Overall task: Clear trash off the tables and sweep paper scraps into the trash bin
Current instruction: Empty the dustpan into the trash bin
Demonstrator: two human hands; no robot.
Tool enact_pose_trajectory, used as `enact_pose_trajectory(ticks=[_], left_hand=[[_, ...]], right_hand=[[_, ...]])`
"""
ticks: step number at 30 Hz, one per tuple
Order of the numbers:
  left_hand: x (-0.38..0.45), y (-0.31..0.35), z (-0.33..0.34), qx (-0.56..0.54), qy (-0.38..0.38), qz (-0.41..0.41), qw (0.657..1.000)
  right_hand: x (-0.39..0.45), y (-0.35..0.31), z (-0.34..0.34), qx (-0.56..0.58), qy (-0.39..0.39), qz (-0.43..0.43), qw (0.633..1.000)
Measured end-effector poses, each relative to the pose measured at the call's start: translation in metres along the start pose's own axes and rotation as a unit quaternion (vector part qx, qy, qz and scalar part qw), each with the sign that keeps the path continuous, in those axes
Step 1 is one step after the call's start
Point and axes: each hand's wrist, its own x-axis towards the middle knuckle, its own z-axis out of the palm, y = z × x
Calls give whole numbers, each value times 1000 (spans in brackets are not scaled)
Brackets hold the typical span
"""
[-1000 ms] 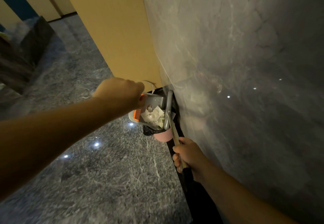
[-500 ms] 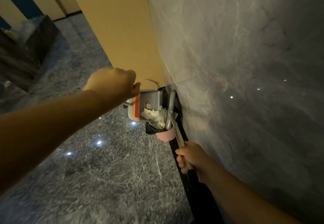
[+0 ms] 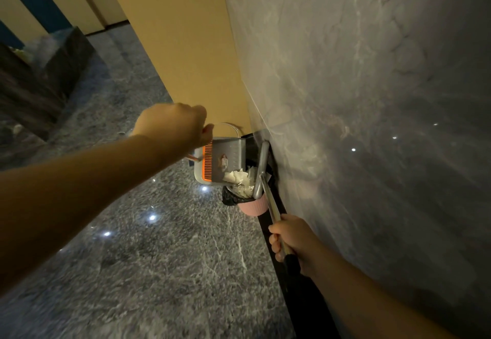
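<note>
Hands engaged: left hand (image 3: 174, 123) grips the tilted dustpan (image 3: 223, 159) over the pink trash bin (image 3: 252, 207); right hand (image 3: 288, 240) clasps the broom handle (image 3: 271, 200). Paper scraps (image 3: 239, 178) are sliding binward, so emptying appears underway; steeper tipping is likely needed next. Dustpan sits higher, more upended than a second ago.

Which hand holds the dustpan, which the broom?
The left hand grips the grey dustpan, tipped over the pink bin; the right hand grips the broom handle.
</note>
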Motion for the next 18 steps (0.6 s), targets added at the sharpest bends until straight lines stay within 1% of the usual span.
enact_pose_trajectory(ticks=[3, 7, 9, 14, 18], left_hand=[[-6, 7, 5, 19, -31, 36, 999], [0, -5, -3, 3, 13, 1, 1000], [2, -6, -5, 2, 28, 5, 1000], [-7, 2, 9, 29, -19, 38, 999], [-14, -8, 14, 12, -18, 21, 1000]], right_hand=[[0, 1, 0, -9, 1, -5, 1000], [-3, -1, 4, -15, -5, -6, 1000], [-4, -1, 7, -5, -11, -4, 1000], [-8, -4, 17, -2, -22, -35, 999], [-10, -9, 21, 11, -41, -47, 998]])
